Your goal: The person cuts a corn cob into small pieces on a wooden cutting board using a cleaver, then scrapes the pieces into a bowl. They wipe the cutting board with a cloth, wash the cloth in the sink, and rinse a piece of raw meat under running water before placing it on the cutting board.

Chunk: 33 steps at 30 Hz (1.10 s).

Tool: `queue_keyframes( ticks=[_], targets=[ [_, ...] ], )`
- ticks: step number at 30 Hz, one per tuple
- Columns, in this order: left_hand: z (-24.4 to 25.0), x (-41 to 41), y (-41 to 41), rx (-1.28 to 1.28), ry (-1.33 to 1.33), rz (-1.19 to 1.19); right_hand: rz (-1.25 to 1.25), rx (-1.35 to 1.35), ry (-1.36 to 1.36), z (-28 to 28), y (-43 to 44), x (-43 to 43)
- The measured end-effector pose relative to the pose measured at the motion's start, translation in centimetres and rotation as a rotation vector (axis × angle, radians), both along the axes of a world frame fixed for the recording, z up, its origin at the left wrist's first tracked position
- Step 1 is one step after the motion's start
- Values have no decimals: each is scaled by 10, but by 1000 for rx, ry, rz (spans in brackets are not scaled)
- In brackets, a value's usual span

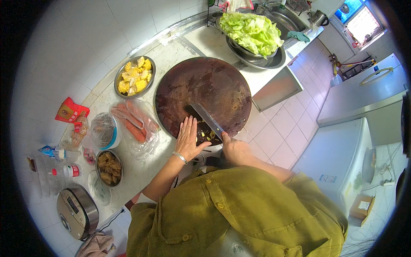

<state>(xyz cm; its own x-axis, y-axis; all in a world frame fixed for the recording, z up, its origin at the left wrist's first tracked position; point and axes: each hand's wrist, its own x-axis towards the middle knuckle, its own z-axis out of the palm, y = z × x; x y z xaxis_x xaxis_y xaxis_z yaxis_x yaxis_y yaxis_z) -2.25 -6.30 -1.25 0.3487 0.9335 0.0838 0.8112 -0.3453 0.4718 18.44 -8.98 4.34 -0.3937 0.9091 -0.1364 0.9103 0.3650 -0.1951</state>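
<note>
A round, dark wooden chopping board [205, 83] lies on the counter in front of me. My right hand [237, 150] grips the handle end of a kitchen knife [208, 118], whose blade slants across the near part of the board. Small pale-yellow chopped pieces [211, 136] lie beside the blade, and a few cling to it. My left hand [188, 136], with a bracelet at its wrist, rests palm down at the board's near left edge. Its fingers are stretched out and the thumb points towards the knife. Whatever is under the palm is hidden.
Left of the board are a bowl of corn pieces [136, 77], bagged carrots [135, 125], a lidded tub [104, 130], a bowl of brown chunks [109, 168] and a rice cooker [77, 210]. Lettuce [252, 33] fills a bowl near the sink [287, 21]. A cabinet door [277, 88] hangs open.
</note>
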Motion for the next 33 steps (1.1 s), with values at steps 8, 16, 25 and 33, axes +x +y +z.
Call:
queue_keyframes(
  ticks=[8, 16, 25, 33],
  targets=[
    [5, 11, -15, -41, 30, 87, -371, -370, 674, 17, 23, 23],
    [9, 51, -18, -60, 107, 211, -828, -753, 1354, -9, 42, 148],
    [4, 58, -2, -20, 135, 277, -699, -819, 1212, -28, 40, 154],
    [8, 63, 1, 25, 125, 577, -468, -966, 991, -31, 38, 84]
  ],
)
